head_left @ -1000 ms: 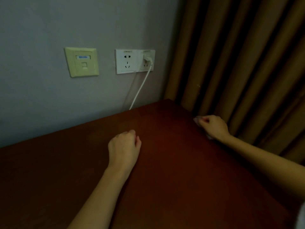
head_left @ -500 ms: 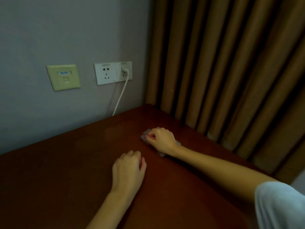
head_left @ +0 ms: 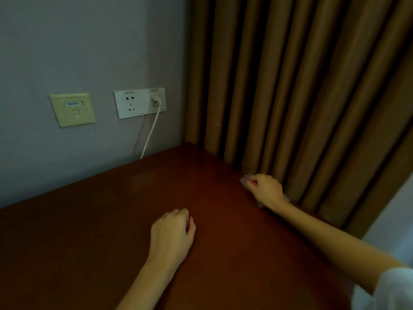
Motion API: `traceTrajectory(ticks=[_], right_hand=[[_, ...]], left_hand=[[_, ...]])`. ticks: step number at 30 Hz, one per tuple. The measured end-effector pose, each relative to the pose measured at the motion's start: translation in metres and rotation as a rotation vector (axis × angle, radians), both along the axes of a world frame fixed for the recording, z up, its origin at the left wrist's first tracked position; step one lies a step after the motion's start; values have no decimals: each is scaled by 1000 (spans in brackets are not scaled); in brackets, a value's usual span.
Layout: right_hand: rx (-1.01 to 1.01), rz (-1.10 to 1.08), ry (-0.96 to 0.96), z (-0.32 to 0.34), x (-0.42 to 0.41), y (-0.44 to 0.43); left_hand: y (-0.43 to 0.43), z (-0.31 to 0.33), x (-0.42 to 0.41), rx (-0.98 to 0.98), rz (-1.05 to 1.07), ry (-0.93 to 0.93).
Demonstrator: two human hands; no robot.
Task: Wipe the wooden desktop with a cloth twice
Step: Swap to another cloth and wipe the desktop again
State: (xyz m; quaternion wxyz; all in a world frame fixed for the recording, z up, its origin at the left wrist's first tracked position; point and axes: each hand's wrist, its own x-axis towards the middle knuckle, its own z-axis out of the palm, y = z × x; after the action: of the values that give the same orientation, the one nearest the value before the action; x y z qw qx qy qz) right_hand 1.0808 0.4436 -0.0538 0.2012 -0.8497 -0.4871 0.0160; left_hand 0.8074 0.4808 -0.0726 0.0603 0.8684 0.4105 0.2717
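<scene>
Gripping cloth, right hand, lengthwise along desktop edge

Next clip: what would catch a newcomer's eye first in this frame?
The right hand grips a pale cloth at the right edge of the dark wooden desk, beside the brown curtain. The left hand rests mid-desk, holding nothing. On the grey wall, a white cord hangs from a socket.
</scene>
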Motion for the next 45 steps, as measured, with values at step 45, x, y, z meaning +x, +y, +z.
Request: traceTrajectory(ticks=[45], right_hand=[[-15,195,-13,-1,-69,11]], left_hand=[[5,-3,-1,17,-4,27]])
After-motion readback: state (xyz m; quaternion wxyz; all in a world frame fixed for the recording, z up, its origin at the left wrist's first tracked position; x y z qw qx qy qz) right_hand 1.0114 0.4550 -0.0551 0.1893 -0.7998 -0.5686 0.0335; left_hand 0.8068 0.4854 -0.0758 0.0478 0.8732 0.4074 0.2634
